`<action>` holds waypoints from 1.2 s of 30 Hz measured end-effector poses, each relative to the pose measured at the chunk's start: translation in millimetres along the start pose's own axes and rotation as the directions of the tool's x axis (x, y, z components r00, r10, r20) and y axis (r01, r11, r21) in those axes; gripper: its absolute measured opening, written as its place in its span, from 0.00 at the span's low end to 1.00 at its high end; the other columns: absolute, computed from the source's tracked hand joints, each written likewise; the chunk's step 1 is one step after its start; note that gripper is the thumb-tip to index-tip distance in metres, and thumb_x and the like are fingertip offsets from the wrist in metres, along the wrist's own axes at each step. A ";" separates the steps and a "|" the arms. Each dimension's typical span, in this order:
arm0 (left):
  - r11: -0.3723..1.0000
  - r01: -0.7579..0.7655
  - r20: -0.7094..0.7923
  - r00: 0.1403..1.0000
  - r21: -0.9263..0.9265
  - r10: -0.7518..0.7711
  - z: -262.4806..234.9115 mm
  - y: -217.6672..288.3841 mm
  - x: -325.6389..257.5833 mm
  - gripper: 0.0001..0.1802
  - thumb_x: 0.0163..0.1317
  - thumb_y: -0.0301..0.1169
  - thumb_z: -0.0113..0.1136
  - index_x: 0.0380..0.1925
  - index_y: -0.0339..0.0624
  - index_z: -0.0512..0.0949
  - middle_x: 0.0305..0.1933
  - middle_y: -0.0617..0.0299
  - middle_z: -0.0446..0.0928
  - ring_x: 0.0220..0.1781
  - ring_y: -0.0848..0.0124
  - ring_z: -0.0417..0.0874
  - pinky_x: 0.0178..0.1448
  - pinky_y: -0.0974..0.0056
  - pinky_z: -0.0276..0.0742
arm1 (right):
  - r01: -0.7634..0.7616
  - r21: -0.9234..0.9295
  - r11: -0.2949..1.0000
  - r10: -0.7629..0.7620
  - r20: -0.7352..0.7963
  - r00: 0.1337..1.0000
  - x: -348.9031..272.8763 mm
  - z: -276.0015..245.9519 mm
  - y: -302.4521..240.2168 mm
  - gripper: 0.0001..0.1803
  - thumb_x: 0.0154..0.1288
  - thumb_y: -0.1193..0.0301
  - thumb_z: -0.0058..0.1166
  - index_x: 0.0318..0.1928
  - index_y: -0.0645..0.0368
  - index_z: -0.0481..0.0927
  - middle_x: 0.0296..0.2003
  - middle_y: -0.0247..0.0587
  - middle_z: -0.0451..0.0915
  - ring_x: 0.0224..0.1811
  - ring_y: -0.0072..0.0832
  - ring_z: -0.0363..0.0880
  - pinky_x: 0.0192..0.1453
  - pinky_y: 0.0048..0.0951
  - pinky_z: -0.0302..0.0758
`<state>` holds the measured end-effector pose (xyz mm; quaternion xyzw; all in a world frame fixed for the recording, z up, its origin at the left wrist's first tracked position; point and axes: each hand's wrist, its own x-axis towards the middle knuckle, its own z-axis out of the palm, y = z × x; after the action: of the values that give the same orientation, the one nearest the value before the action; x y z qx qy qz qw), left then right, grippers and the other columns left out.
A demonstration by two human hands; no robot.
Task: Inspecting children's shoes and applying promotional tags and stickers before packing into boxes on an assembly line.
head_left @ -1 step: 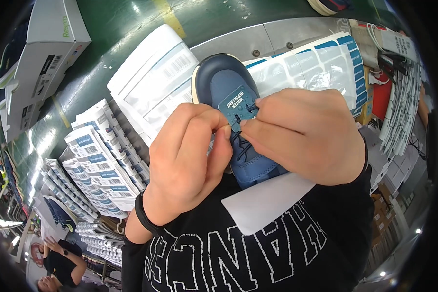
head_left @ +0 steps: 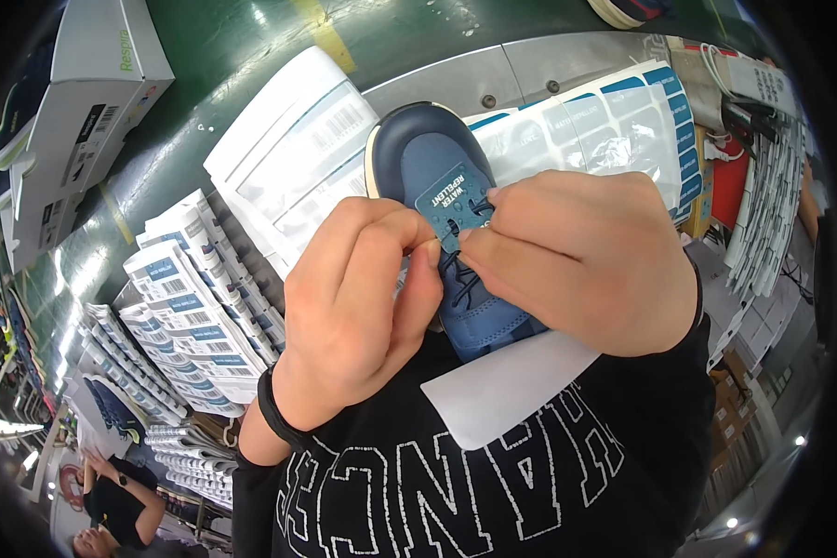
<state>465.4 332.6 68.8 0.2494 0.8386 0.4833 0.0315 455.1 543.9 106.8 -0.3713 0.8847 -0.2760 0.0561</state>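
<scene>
A dark blue lace-up shoe [head_left: 430,153] stands in front of me, toe pointing away, with a pale sole edge. Across its laces [head_left: 462,279] lies a teal hang tag [head_left: 446,203] with white print and slots. My left hand [head_left: 358,288] is closed, thumb and forefinger pinched at the tag's near left edge. From the right, my right hand [head_left: 586,256] pinches at the tag's opposite side, its fingertips close to the lace; the exact grip is partly hidden. A white piece of paper [head_left: 511,391] sticks out by the shoe's heel.
White label sheets [head_left: 288,139] lie left of the shoe, blue-and-white sticker sheets [head_left: 614,121] right of it. Folded label stacks [head_left: 191,316] stand at left, more stacks [head_left: 763,214] at far right. A shoebox [head_left: 102,102] sits upper left. Another person [head_left: 126,502] is at lower left.
</scene>
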 end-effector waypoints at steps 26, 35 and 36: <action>0.987 -0.105 0.027 0.994 0.120 0.102 -5.4 -6.6 -2.8 0.11 0.49 0.15 0.64 0.33 0.32 0.75 0.32 0.53 0.75 0.30 0.58 0.78 0.33 0.62 0.75 | -0.012 -0.054 0.998 0.011 -0.023 1.000 4.9 10.1 -0.9 0.16 0.41 0.71 0.59 0.36 0.57 0.83 0.27 0.29 0.73 0.27 0.25 0.74 0.20 0.24 0.68; 0.989 -0.101 -0.051 0.993 0.111 0.107 1.6 -9.9 -6.3 0.12 0.49 0.15 0.64 0.34 0.32 0.76 0.34 0.53 0.77 0.29 0.61 0.78 0.33 0.62 0.75 | 0.042 -0.185 0.982 -0.038 0.024 0.999 2.4 12.1 -8.1 0.16 0.41 0.70 0.60 0.36 0.56 0.84 0.26 0.28 0.72 0.27 0.23 0.74 0.19 0.24 0.67; 0.989 -0.101 -0.051 0.993 0.110 0.107 3.9 -11.6 -7.4 0.12 0.49 0.15 0.64 0.34 0.32 0.76 0.34 0.53 0.77 0.29 0.61 0.78 0.33 0.62 0.75 | 0.014 -0.179 0.984 -0.010 0.026 1.000 1.0 11.9 -9.0 0.16 0.41 0.71 0.60 0.37 0.56 0.84 0.26 0.29 0.73 0.27 0.24 0.74 0.20 0.23 0.68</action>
<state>468.5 327.6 55.8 0.2803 0.8497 0.4456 -0.0312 463.7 532.8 101.6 -0.3837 0.9029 -0.1910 0.0316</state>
